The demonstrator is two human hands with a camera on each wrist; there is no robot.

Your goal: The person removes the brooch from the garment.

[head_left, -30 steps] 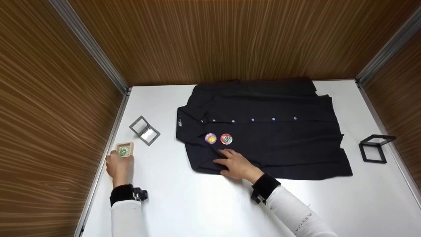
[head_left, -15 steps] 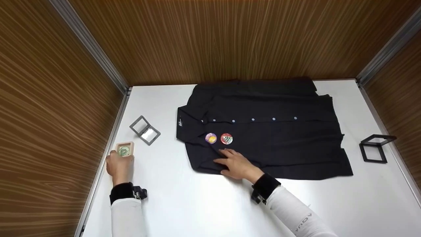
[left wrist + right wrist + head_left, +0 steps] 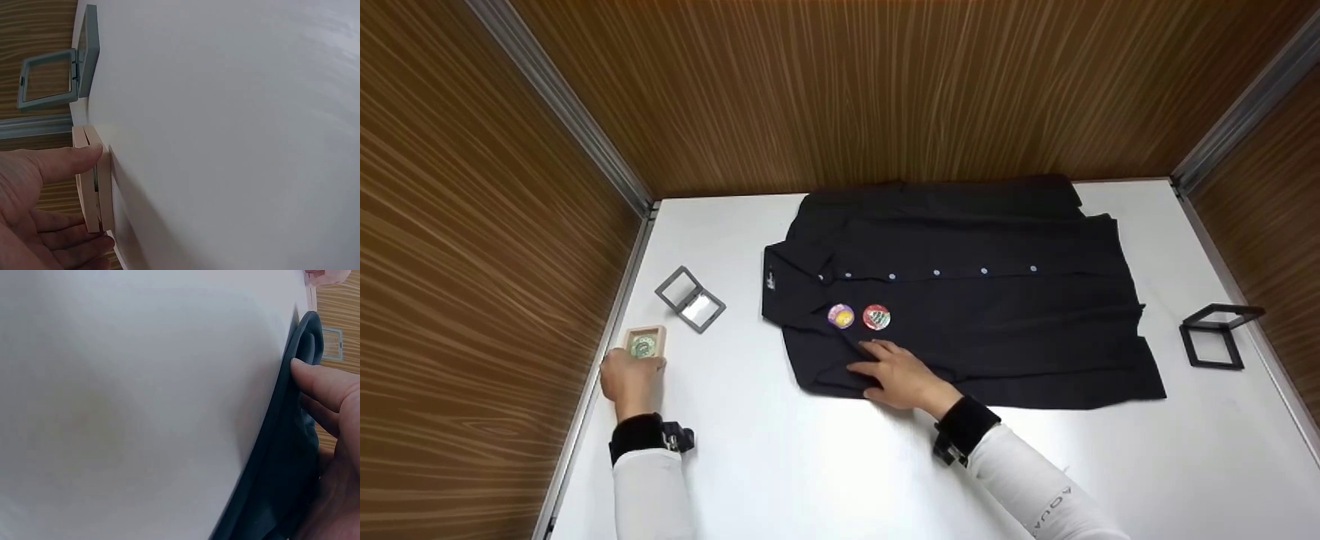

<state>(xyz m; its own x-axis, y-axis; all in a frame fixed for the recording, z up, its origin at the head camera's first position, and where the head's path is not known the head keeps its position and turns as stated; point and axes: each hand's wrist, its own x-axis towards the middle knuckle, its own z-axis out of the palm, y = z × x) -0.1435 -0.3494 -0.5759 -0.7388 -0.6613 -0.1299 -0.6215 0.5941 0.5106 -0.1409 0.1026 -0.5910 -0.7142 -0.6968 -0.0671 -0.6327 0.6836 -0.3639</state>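
My left hand (image 3: 630, 379) is at the near edge of a small wooden box (image 3: 106, 191) on the left of the white table. In the left wrist view the thumb lies on one side of the box and the fingers curl about the other. A round green badge (image 3: 643, 346) sits inside it. My right hand (image 3: 904, 375) rests with spread fingers on a dark button-up shirt (image 3: 997, 322), laid flat with its collar to the left. Two round badges, one purple and yellow (image 3: 841, 316), one red and green (image 3: 876, 317), are on the shirt's chest.
An unfolded grey display frame (image 3: 690, 300) lies beyond the wooden box. Another, black frame (image 3: 1213, 346) stands half unfolded at the far right. Wood-grain panels (image 3: 840, 97) enclose the table (image 3: 780, 465) at the back and both sides.
My left hand's fingers have drawn back slightly at the wooden box's near left corner. My right hand, the shirt and its badges have stayed put.
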